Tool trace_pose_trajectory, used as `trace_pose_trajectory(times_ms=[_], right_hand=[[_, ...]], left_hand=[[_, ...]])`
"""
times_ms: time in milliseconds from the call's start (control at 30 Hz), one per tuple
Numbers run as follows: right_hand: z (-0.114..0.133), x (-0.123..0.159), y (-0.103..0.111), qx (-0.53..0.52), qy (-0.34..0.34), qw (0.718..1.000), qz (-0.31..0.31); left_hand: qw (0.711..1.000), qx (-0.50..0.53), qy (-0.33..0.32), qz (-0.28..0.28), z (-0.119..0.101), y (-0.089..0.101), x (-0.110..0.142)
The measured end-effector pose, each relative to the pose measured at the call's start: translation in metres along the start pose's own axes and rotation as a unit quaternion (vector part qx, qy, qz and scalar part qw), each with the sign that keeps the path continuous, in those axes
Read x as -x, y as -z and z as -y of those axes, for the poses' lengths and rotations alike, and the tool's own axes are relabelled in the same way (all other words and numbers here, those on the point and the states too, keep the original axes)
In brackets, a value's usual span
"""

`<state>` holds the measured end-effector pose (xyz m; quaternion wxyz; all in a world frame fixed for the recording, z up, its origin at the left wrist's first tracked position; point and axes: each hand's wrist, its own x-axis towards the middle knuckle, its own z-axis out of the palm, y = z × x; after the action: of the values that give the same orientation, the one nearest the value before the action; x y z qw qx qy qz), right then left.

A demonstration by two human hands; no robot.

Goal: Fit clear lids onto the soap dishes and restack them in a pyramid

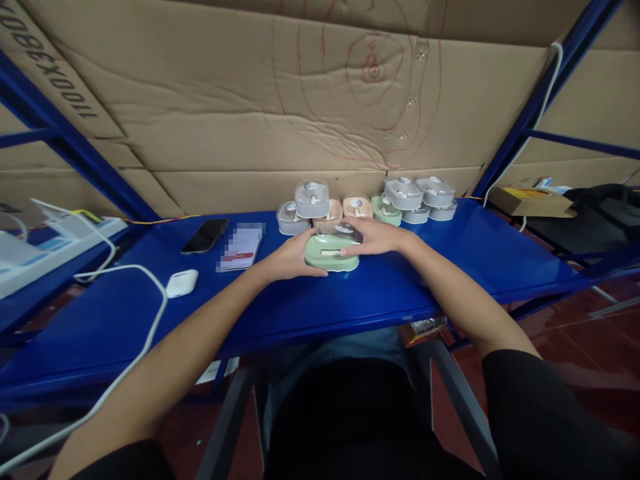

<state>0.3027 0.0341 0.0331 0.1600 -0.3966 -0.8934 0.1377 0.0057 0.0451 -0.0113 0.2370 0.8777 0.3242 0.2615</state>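
A light green plastic box (317, 251) with a slot in its top sits on the blue table in front of me. My left hand (295, 255) is wrapped round its left side, thumb along the front lower edge. My right hand (373, 235) grips the clear lid (343, 231) at the box's back right, with the thumb reaching over the slot. The lid appears tilted up at the rear; whether it still touches the box there I cannot tell. Behind my hands stand similar lidded boxes, among them a grey box (312, 199) stacked on others and a green box (387, 212).
More grey boxes (403, 193) are stacked at the back right. On the left of the blue table (280, 310) lie a black phone (205, 237), a second phone with a lit screen (243, 247) and a white earbud case (182, 283). A white cable (161, 310) crosses the left side.
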Motion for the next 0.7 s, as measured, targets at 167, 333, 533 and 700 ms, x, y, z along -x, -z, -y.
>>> trace_pose_trajectory(times_ms=[167, 333, 533, 700], right_hand=[[0.004, 0.003, 0.015, 0.041, -0.107, 0.992, 0.049], [0.004, 0.005, 0.020, 0.041, -0.128, 0.989, 0.060], [-0.001, 0.006, 0.021, 0.052, -0.145, 0.986, 0.066], [-0.001, 0.006, 0.022, 0.055, -0.151, 0.985, 0.062]], left_hand=[[0.999, -0.045, 0.011, 0.027, -0.004, 0.006, 0.001], [0.998, -0.046, -0.023, 0.029, -0.003, 0.006, 0.003], [0.997, -0.043, -0.035, 0.050, -0.002, 0.005, 0.004], [0.997, -0.035, -0.043, 0.046, -0.002, 0.004, 0.004]])
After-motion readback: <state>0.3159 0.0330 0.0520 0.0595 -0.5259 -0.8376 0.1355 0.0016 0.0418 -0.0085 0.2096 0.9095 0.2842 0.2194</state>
